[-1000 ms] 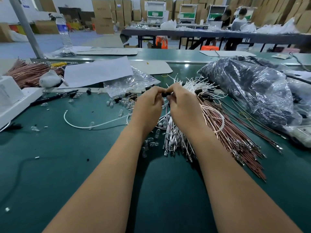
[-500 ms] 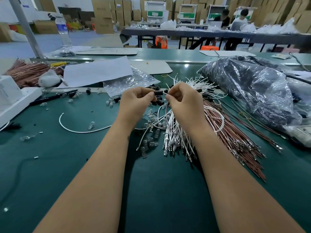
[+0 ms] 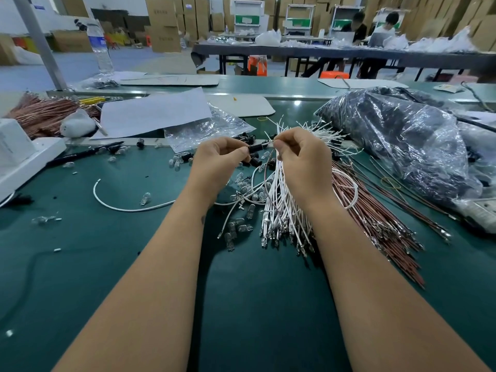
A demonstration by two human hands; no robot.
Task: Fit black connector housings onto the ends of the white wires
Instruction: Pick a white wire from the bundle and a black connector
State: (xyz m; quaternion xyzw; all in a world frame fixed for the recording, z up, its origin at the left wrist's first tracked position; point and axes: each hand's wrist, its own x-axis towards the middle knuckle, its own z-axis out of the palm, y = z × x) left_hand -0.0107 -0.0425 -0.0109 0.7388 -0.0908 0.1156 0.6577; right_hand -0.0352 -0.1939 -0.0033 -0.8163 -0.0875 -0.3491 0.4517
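My left hand (image 3: 218, 161) pinches a small black connector housing (image 3: 257, 148) above the green table. My right hand (image 3: 300, 157) pinches a white wire (image 3: 268, 143) whose end meets the housing between the two hands. Under my right hand a bundle of white wires (image 3: 281, 210) fans out, metal terminals toward me. More black housings (image 3: 248, 138) lie loose just behind my left hand. One single white wire (image 3: 120, 206) curves on the table to the left.
Brown wires (image 3: 375, 221) lie right of the white bundle. A large clear bag of dark parts (image 3: 402, 140) fills the right. Small glass bulbs (image 3: 241, 226) are scattered centre. A clear bag (image 3: 204, 130), paper sheet (image 3: 153, 114), pen (image 3: 83, 155) and white box (image 3: 24, 159) sit left.
My hands, pressed together a second ago, have drawn slightly apart; the left hand moved left with the housing and the wire end now shows between them. The loose white wire slid left.
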